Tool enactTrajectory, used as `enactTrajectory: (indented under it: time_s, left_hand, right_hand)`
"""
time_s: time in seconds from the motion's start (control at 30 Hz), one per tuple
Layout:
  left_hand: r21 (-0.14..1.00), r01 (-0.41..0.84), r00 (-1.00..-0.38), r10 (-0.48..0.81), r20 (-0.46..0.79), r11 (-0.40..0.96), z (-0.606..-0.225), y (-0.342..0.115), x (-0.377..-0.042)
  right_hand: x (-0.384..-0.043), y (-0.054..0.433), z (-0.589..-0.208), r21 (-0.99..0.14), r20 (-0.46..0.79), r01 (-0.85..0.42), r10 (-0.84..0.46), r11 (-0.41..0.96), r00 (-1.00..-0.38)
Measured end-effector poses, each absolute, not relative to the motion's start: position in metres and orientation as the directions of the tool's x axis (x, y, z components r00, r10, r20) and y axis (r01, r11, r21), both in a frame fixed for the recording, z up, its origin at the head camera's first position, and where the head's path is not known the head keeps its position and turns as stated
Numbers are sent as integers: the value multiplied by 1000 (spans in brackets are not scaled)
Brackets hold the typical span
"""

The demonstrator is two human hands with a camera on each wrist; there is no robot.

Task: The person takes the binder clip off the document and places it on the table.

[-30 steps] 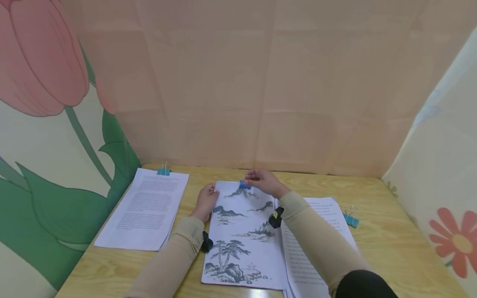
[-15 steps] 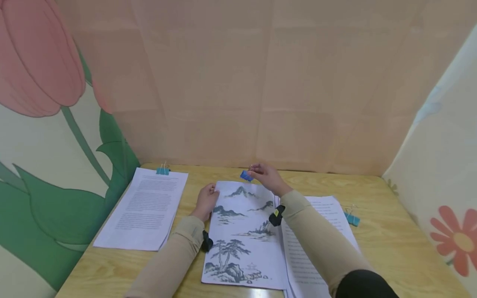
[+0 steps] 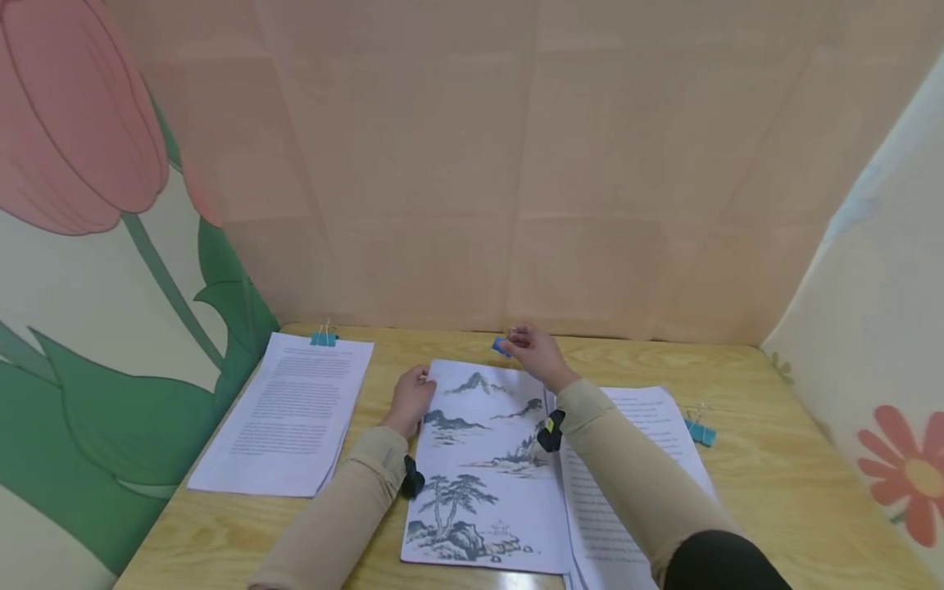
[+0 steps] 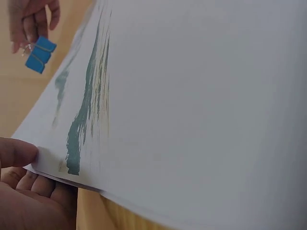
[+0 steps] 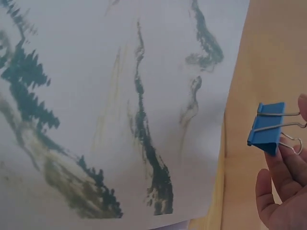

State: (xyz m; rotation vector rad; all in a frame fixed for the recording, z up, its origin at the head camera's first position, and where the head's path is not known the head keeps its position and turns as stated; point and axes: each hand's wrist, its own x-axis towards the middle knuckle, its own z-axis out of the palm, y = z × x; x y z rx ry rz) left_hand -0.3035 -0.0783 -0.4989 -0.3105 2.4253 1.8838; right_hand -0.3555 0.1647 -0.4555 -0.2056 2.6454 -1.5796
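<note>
A stack of paper, its top sheet printed with ink mountains and pines, lies at the middle of the table. My left hand pinches its upper left corner, thumb on top and fingers beneath, as the left wrist view shows. Just beyond the stack's top edge, my right hand holds a blue binder clip by its wire handles. The clip is off the paper, with its body pointing toward the left. In the left wrist view, the clip hangs from the right hand's fingertips.
To the left lies a stack of printed text pages with a teal binder clip at its top. Under my right forearm are more text pages, with another teal clip on their right side. A tan backdrop rises behind the table.
The blue binder clip has come off the top edge of the picture stack and moved away and right in my right hand. My left hand has kept its hold on the corner.
</note>
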Motion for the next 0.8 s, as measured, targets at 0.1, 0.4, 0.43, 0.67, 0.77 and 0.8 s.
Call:
enactTrajectory:
  time_s: [0.1,0.4,0.43,0.67,0.77,0.8]
  left_hand:
    - [950,-197,-977,-128,-170,243,-499,-77,-304]
    - [949,-188,-979,-122,-161,252,-496,-73,-301]
    - [948,-189,-979,-121,-163,255,-496,-73,-301]
    - [946,-195,-980,-80,-180,259,-494,-73,-300]
    - [945,-202,-979,-55,-195,255,-492,-74,-300]
    - [945,-208,-978,-50,-202,253,-491,-74,-299]
  right_hand:
    - [-356,166,-458,-882,8,-69,-132,467,-991]
    - [-359,167,-465,-861,8,-66,-116,504,-993]
    - [-359,168,-466,-855,7,-67,-117,514,-993]
    - [-362,169,-470,-817,-15,-60,-124,574,-992]
    - [-364,168,-472,-806,-9,-67,-126,588,-992]
    - [-361,170,-472,-805,2,-80,-133,587,-991]
